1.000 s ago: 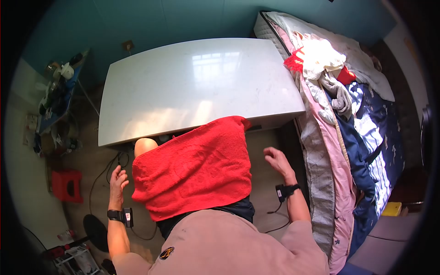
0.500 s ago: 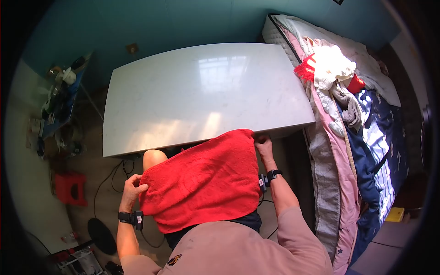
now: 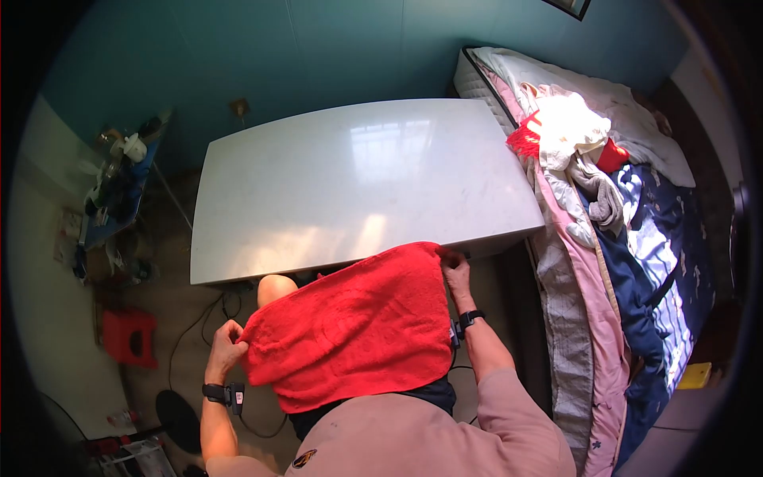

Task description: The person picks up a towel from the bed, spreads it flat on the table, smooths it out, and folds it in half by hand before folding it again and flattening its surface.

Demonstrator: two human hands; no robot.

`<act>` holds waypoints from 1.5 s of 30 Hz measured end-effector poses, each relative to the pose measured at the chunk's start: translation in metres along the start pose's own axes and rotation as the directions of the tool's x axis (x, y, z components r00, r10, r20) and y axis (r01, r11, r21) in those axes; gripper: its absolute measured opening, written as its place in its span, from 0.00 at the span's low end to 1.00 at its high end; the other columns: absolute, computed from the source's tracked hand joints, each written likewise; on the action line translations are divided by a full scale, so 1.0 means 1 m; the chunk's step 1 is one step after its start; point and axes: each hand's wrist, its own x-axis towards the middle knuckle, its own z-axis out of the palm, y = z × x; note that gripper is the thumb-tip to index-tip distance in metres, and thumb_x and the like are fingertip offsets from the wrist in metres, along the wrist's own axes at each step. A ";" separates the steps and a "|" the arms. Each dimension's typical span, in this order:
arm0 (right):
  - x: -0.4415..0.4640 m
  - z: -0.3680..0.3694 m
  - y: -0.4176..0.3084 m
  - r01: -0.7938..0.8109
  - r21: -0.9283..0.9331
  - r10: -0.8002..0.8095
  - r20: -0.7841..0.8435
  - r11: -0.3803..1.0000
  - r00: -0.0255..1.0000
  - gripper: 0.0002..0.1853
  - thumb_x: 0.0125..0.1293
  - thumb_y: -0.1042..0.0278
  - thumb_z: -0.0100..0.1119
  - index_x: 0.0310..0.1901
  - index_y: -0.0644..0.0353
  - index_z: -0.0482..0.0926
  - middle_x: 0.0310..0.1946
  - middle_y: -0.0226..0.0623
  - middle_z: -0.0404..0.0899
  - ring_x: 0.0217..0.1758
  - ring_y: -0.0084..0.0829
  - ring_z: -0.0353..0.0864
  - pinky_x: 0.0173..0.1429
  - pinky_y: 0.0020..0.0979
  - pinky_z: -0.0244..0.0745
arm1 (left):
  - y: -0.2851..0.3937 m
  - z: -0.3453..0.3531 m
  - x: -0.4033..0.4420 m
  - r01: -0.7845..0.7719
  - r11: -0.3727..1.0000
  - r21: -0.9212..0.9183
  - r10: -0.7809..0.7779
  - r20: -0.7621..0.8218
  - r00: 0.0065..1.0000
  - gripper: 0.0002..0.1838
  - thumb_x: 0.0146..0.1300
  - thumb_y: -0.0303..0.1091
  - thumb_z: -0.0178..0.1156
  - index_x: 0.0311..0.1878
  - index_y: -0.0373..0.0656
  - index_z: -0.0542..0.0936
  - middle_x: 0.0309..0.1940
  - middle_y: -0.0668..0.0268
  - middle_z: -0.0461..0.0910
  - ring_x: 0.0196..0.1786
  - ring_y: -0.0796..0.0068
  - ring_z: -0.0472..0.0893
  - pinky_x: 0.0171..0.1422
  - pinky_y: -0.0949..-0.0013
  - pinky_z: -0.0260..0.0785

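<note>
A red towel (image 3: 350, 326) lies spread over my lap, its upper edge by the front edge of the white table (image 3: 318, 183). At the towel's left corner, my left hand (image 3: 226, 350) pinches the cloth between thumb and fingers. My right hand (image 3: 455, 278) is closed on the upper right corner, just below the table's edge; its fingertips are partly shaded. Soft folds run across the cloth. Dark bands with small devices sit on both wrists.
On the right, a bed (image 3: 572, 318) carries heaped clothes (image 3: 576, 127) and bedding. A red stool (image 3: 129, 338) stands at the left, below a cluttered side table (image 3: 119, 195). Dark cables (image 3: 187, 322) trail over the floor. A yellow object (image 3: 695, 375) is at the lower right.
The view has tilted upward, so the table and towel appear lower. My left hand has shifted slightly outward at the towel's left corner. Both hands keep their hold.
</note>
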 end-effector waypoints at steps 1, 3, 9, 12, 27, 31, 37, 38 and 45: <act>0.001 0.000 0.000 -0.008 -0.018 0.008 -0.034 1.000 0.999 0.19 0.58 0.72 0.71 0.51 0.63 0.79 0.42 0.38 0.84 0.46 0.28 0.82 0.53 0.32 0.78 | 0.004 -0.002 -0.003 0.007 1.000 -0.024 -0.007 0.015 1.000 0.09 0.47 0.21 0.61 0.34 0.37 0.78 0.27 0.75 0.76 0.32 0.85 0.74 0.38 0.77 0.68; 0.007 -0.002 0.008 -0.112 -0.126 0.105 -0.055 0.986 0.993 0.24 0.54 0.68 0.75 0.52 0.64 0.79 0.44 0.41 0.83 0.46 0.30 0.82 0.53 0.33 0.78 | 0.015 -0.005 -0.006 0.008 0.999 -0.048 -0.006 0.031 1.000 0.11 0.46 0.20 0.60 0.36 0.36 0.79 0.28 0.75 0.76 0.32 0.84 0.75 0.39 0.77 0.69; 0.009 -0.002 0.042 -0.253 0.019 0.254 -0.060 0.967 0.965 0.33 0.50 0.62 0.79 0.56 0.64 0.77 0.45 0.44 0.83 0.48 0.35 0.83 0.52 0.36 0.79 | 0.017 -0.017 -0.006 0.184 0.983 -0.003 -0.178 0.240 0.954 0.23 0.42 0.20 0.62 0.48 0.36 0.82 0.35 0.74 0.79 0.37 0.81 0.76 0.45 0.75 0.71; -0.003 -0.013 0.021 -0.473 0.176 0.454 0.140 0.863 0.880 0.30 0.51 0.64 0.77 0.56 0.63 0.78 0.43 0.42 0.84 0.47 0.33 0.84 0.50 0.36 0.79 | 0.014 -0.020 -0.005 0.139 0.990 -0.016 -0.132 0.213 0.968 0.16 0.42 0.22 0.64 0.39 0.38 0.81 0.28 0.75 0.73 0.35 0.80 0.74 0.46 0.74 0.70; -0.019 -0.124 -0.057 0.048 0.441 0.018 -0.144 0.896 0.989 0.08 0.67 0.74 0.60 0.47 0.62 0.77 0.39 0.29 0.80 0.39 0.21 0.79 0.48 0.25 0.76 | 0.037 -0.047 -0.005 -0.191 0.897 -0.397 0.145 -0.144 0.979 0.10 0.60 0.33 0.69 0.38 0.44 0.78 0.30 0.77 0.77 0.34 0.88 0.73 0.41 0.80 0.66; -0.013 -0.164 -0.132 0.288 0.325 -0.218 -0.236 0.901 0.947 0.07 0.69 0.75 0.59 0.47 0.63 0.77 0.41 0.29 0.80 0.40 0.21 0.78 0.50 0.25 0.75 | 0.076 -0.077 -0.010 -0.390 0.871 -0.299 0.301 -0.304 0.904 0.07 0.67 0.32 0.68 0.39 0.43 0.79 0.30 0.77 0.78 0.33 0.88 0.74 0.41 0.81 0.66; -0.007 -0.191 -0.258 0.537 0.304 -0.485 -0.234 0.787 0.843 0.07 0.74 0.65 0.61 0.42 0.59 0.76 0.35 0.24 0.79 0.34 0.14 0.74 0.41 0.17 0.71 | 0.144 -0.128 -0.018 -0.545 0.833 -0.093 0.458 -0.436 0.775 0.06 0.71 0.34 0.65 0.41 0.42 0.81 0.32 0.77 0.79 0.36 0.89 0.75 0.44 0.81 0.68; -0.002 -0.192 -0.274 0.559 0.238 -0.508 -0.243 0.794 0.826 0.08 0.75 0.64 0.61 0.41 0.59 0.76 0.34 0.23 0.78 0.33 0.14 0.73 0.40 0.17 0.71 | 0.153 -0.135 -0.015 -0.550 0.831 -0.085 0.455 -0.464 0.760 0.07 0.71 0.34 0.65 0.41 0.42 0.81 0.32 0.77 0.79 0.36 0.89 0.76 0.44 0.81 0.68; 0.102 -0.156 -0.321 0.574 0.203 -0.543 -0.193 0.793 0.817 0.09 0.75 0.64 0.61 0.42 0.62 0.76 0.34 0.26 0.80 0.33 0.14 0.74 0.39 0.18 0.72 | 0.195 -0.169 0.070 -0.574 0.813 -0.095 0.468 -0.480 0.742 0.08 0.71 0.36 0.65 0.43 0.40 0.81 0.34 0.75 0.82 0.37 0.88 0.78 0.46 0.82 0.70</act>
